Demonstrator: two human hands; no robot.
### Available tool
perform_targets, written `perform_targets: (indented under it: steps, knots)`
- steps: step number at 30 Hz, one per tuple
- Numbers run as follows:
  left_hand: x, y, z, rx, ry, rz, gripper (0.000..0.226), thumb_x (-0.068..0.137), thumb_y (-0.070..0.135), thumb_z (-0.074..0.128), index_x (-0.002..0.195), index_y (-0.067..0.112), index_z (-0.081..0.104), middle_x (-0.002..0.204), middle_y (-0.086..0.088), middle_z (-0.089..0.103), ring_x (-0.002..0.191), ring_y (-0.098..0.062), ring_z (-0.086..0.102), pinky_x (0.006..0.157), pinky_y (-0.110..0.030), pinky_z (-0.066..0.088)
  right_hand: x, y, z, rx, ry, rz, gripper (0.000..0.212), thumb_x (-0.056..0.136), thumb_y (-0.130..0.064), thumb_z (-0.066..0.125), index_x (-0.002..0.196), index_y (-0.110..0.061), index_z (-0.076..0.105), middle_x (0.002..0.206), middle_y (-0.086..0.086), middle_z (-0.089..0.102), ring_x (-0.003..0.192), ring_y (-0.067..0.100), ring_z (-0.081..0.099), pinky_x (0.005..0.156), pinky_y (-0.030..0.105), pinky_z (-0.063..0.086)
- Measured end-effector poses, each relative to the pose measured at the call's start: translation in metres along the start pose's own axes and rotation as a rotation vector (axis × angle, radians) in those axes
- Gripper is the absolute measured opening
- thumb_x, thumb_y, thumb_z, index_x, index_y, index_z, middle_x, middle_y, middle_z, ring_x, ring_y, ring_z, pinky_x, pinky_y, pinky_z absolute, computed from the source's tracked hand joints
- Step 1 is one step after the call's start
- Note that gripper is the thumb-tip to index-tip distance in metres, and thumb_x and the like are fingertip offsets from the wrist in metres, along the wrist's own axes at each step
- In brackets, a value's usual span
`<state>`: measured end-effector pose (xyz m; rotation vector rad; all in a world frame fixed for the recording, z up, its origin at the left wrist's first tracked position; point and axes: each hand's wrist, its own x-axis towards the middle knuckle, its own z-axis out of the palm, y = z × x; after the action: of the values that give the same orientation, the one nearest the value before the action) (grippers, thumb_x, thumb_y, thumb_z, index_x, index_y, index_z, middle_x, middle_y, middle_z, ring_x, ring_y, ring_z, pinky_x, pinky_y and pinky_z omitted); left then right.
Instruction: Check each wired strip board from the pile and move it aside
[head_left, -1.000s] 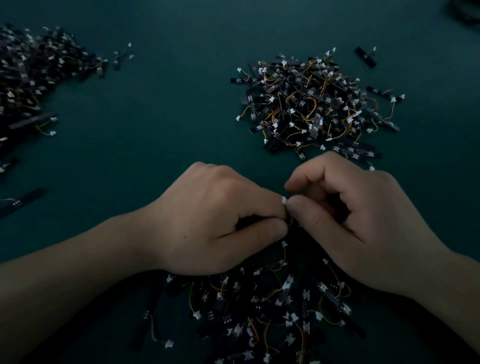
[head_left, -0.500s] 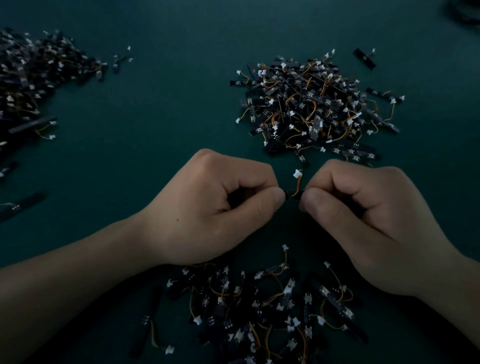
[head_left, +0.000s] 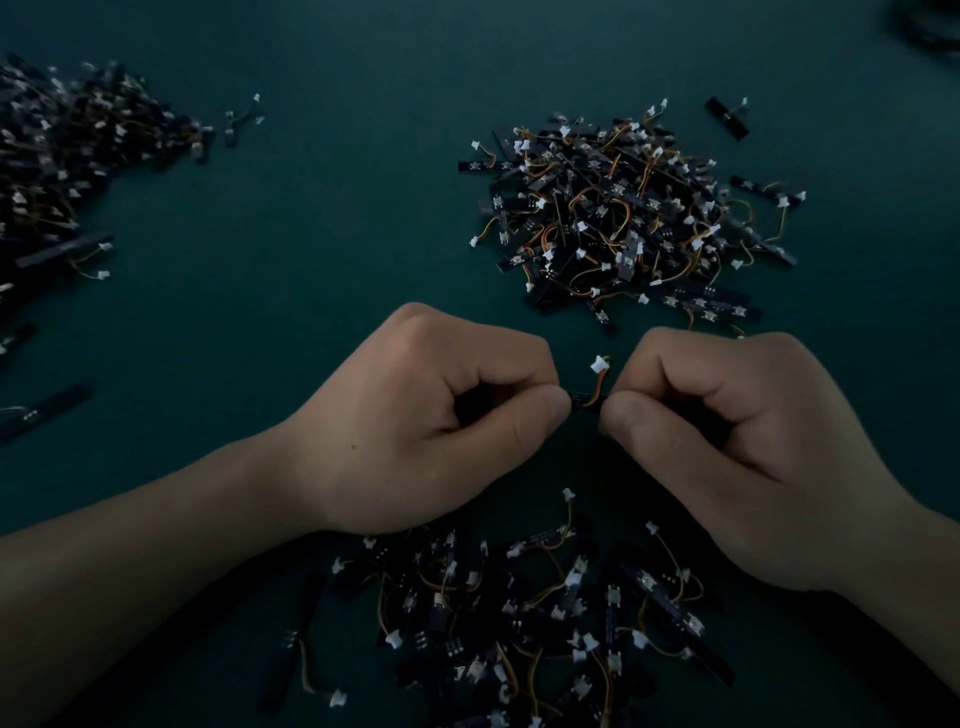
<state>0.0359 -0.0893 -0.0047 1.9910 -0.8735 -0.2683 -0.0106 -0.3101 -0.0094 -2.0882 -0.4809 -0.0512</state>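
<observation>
- Left hand (head_left: 431, 421) and right hand (head_left: 727, 441) are both curled, thumb against forefinger, each pinching one end of a single strip board (head_left: 589, 400).
- Only a short dark stretch of the board shows between my thumbs. It's held up off the green mat (head_left: 311, 260), between the near pile (head_left: 519, 613) and the far pile (head_left: 623, 218).
- Its wire loops up from the middle, and the white connector (head_left: 599, 365) stands free, touching nothing.
- Handling guess: next to no weight. The board is thin and stiff, the lead soft and prone to snagging.
- The weak spot is probably where the wire meets the board, so grip the board's ends or edges and never pull on the lead or connector.
- Leads in both piles look tangled, so I expect lifting one board to drag its neighbours.
- Room: there's bare mat left of my left hand and across the middle. The far pile sits just beyond my right knuckles.
- The near pile is right under my wrists, so dropping straight down would land on it.
- There's a third pile (head_left: 62, 156) at the left edge and a stray board (head_left: 726, 118) far right. Can't tell which heap is "aside".
</observation>
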Motion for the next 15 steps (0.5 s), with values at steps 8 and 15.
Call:
perform_targets:
  steps: [8, 15]
  knots:
    - [-0.0016, -0.0038, 0.0008, -0.081, 0.054, -0.026, 0.017, 0.101, 0.031, 0.056, 0.100, 0.018, 0.066, 0.059, 0.013, 0.048, 0.049, -0.005, 0.041, 0.052, -0.013, 0.034, 0.0007, 0.0030, -0.0003, 0.018, -0.056, -0.013, 0.045, 0.099, -0.030, 0.053, 0.058, -0.015, 0.041, 0.046, -0.006, 0.034, 0.039, 0.008, 0.033, 0.041, 0.019, 0.026]
    - [-0.0010, -0.0083, 0.0004, -0.236, 0.158, -0.080, 0.025, 0.100, 0.029, 0.054, 0.123, 0.021, 0.054, 0.055, 0.007, 0.038, 0.044, -0.010, 0.030, 0.046, -0.018, 0.028, 0.0021, 0.0019, -0.0057, 0.094, 0.020, 0.042, 0.032, 0.105, -0.043, 0.045, 0.098, -0.031, 0.074, 0.065, -0.009, 0.065, 0.047, 0.005, 0.052, 0.049, 0.011, 0.038]
